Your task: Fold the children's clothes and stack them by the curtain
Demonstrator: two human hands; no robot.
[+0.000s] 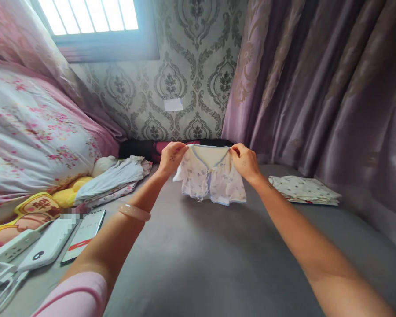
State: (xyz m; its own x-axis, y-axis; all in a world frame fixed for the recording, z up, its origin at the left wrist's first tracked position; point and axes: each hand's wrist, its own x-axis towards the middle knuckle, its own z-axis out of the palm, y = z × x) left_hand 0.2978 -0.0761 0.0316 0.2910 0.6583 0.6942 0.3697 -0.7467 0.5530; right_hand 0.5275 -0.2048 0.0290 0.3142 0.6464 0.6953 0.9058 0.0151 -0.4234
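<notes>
A small white baby shirt [214, 180] with blue edging and a faint print hangs stretched between my two hands over the grey sheet [198, 255]. My left hand [172, 157] pinches one shoulder of it, near the neckline. The other shoulder is pinched by my right hand [246, 163]. Its front faces me, with thin ties hanging at the middle. The lower hem hangs close to the sheet; whether it touches I cannot tell.
At right lies a folded stack of printed cloth [303, 190]. On the left are a pile of clothes [110, 178], a phone [84, 235], a white power bank [49, 242], a power strip [15, 248] and a yellow cushion [36, 207]. Purple curtains [300, 88] hang at right.
</notes>
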